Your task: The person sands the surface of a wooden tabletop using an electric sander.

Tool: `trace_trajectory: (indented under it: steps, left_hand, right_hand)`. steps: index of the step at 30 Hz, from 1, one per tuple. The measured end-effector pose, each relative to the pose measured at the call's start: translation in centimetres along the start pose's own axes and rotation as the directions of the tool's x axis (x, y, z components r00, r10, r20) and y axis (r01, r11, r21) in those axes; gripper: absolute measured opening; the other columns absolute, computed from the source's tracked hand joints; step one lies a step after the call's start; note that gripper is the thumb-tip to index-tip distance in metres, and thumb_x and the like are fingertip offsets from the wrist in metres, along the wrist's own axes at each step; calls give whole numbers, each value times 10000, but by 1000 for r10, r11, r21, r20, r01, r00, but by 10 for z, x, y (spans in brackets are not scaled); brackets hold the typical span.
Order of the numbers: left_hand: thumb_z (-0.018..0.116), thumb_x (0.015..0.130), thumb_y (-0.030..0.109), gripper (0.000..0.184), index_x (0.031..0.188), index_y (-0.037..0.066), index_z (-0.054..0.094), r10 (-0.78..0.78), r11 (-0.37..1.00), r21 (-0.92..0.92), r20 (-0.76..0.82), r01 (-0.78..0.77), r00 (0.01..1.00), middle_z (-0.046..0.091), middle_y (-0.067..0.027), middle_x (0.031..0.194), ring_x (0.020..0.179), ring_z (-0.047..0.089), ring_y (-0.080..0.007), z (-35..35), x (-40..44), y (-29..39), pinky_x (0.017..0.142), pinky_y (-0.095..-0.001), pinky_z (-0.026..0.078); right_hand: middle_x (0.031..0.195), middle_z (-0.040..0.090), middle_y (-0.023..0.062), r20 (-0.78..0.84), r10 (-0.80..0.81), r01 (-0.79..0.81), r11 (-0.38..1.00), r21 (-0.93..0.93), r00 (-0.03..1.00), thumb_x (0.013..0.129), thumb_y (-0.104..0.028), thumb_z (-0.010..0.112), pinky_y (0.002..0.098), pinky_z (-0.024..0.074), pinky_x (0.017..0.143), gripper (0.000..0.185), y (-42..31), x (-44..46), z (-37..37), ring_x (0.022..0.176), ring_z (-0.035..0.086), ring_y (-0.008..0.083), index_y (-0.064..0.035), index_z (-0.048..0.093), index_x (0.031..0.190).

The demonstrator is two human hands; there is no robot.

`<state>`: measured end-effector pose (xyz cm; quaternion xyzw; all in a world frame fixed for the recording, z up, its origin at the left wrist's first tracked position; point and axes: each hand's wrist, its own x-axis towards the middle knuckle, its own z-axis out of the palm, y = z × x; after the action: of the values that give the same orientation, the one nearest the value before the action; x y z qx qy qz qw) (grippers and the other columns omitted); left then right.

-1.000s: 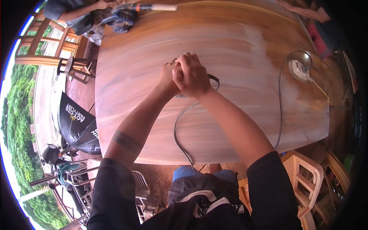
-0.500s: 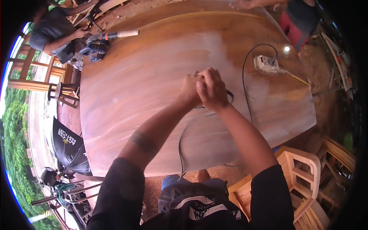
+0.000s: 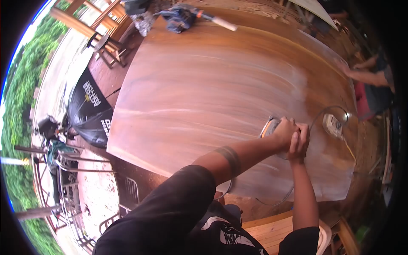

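Observation:
An electric sander (image 3: 269,127) with an orange band lies on the large brown wooden tabletop (image 3: 191,97), which is streaked with pale dust. My left hand (image 3: 284,131) is closed over the sander's body and covers most of it. Pressed against the left one, my right hand (image 3: 300,142) has its fingers wrapped at the sander's near right side. Its exact hold is partly hidden. A thin black cord (image 3: 293,191) runs over the tabletop's near edge.
A white outlet box (image 3: 332,125) with cords sits at the tabletop's right. Far off lies a blower (image 3: 182,19). A person's arm (image 3: 365,76) rests at the right edge. Around are a stool (image 3: 108,49), a black umbrella (image 3: 87,110) and wooden furniture (image 3: 272,231).
My view has swung, so the scene sits differently. Both hands are nearer the outlet box, and the sander's front now shows beside them. The person at the left is mostly out of view.

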<state>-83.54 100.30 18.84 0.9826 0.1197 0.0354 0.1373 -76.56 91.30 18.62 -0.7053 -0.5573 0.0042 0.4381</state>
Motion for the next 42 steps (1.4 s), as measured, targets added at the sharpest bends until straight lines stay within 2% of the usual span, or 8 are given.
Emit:
trace_trajectory:
  steps: [2,5,17,22,24,27,33,42]
  left_hand:
    - [706,763,337,377,1034,75,707,-27,999,-33,63,29,998,701,-107,1046,1087,602,-295,-13,-19,-9,846,-465,487]
    - [676,770,367,342,964,85,686,-78,997,-11,-56,78,995,697,-97,949,1018,610,-298,-15,-52,-36,779,-438,479]
    - [634,795,349,376,1034,59,651,-318,948,-58,-115,313,941,688,-135,1035,1067,611,-327,-58,-214,-165,803,-463,499]
    - [633,803,358,380,1039,61,653,-402,915,-44,-51,400,914,686,-141,1055,1074,609,-334,-83,-286,-209,834,-458,503]
    - [638,798,363,383,1034,62,657,-424,906,-24,-61,424,904,684,-143,1059,1071,609,-339,-90,-314,-225,842,-452,503]
    - [634,785,327,339,999,65,664,-425,903,-17,-175,429,888,690,-132,1010,1051,615,-320,-96,-355,-248,790,-455,506]
    - [633,782,329,355,995,45,648,-485,872,10,-124,490,866,687,-142,1019,1038,623,-331,-120,-433,-292,790,-447,516]
    - [694,737,315,345,971,70,630,-509,855,-9,-206,519,836,674,-139,948,972,643,-349,-143,-540,-356,780,-461,535]
  right_hand:
    - [1055,567,232,32,-1,0,1000,14,999,920,-336,429,476,419,903,416,-16,-1,13,996,536,404,31,537,1084]
    - [1076,567,235,72,-26,22,998,60,997,926,-349,425,476,416,917,438,-36,4,47,1012,533,401,37,535,1102]
    - [1059,569,239,172,-254,219,955,200,952,933,-342,443,492,431,892,410,-173,34,200,980,547,405,31,539,1077]
    - [1044,574,230,190,-336,284,925,253,923,917,-312,455,483,437,877,368,-234,39,258,953,551,395,22,539,1048]
    - [1040,576,229,192,-358,300,914,274,914,908,-298,465,481,440,869,353,-256,38,280,940,552,392,20,540,1044]
    - [1025,578,226,177,-391,327,894,305,903,890,-261,487,483,458,841,324,-288,35,314,929,554,393,18,539,1046]
    - [1021,569,220,187,-416,321,863,390,890,866,-226,523,489,462,823,309,-354,27,377,915,547,398,14,518,1060]
    - [978,545,222,176,-461,346,823,451,870,867,-236,546,501,457,796,299,-444,20,464,891,527,415,6,495,1036]
